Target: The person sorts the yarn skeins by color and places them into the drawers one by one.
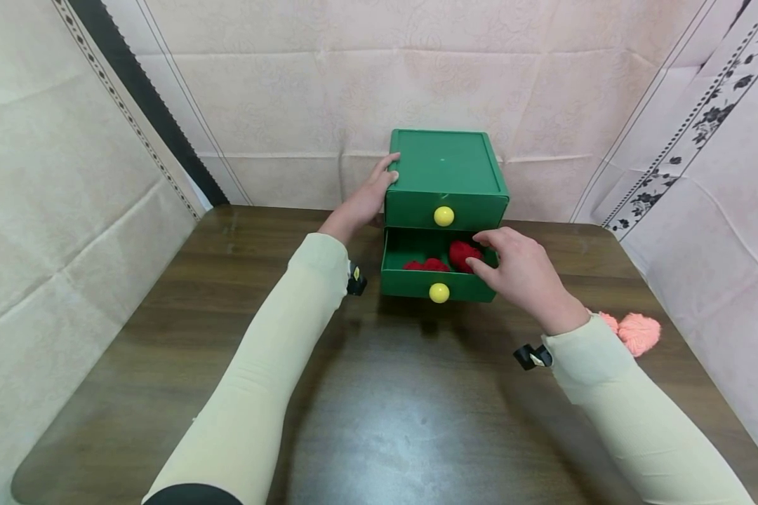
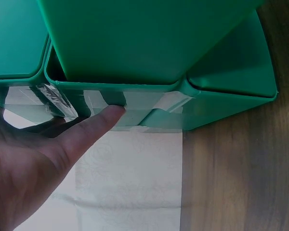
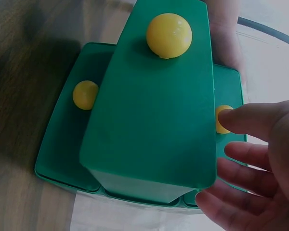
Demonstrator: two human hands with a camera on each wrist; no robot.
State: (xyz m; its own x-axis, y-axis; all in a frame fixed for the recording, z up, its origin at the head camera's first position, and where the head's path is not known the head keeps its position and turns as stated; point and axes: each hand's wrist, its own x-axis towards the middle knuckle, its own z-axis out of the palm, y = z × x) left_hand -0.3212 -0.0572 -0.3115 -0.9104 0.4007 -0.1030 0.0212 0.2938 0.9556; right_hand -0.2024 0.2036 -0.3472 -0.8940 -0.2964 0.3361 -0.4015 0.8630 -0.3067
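Brown tabletop (image 1: 379, 421) bears the green cabinet (image 1: 442, 161); your left hand (image 1: 368, 196) rests straight-fingered on its side — the red ball (image 1: 460, 254) lies in the pulled-out drawer (image 1: 404, 283), left of your nearer, spread right hand (image 1: 521, 265).

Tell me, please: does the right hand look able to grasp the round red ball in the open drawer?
Probably yes: the open drawer leaves the red ball uncovered, and the right hand is close by, with nothing visibly between them.
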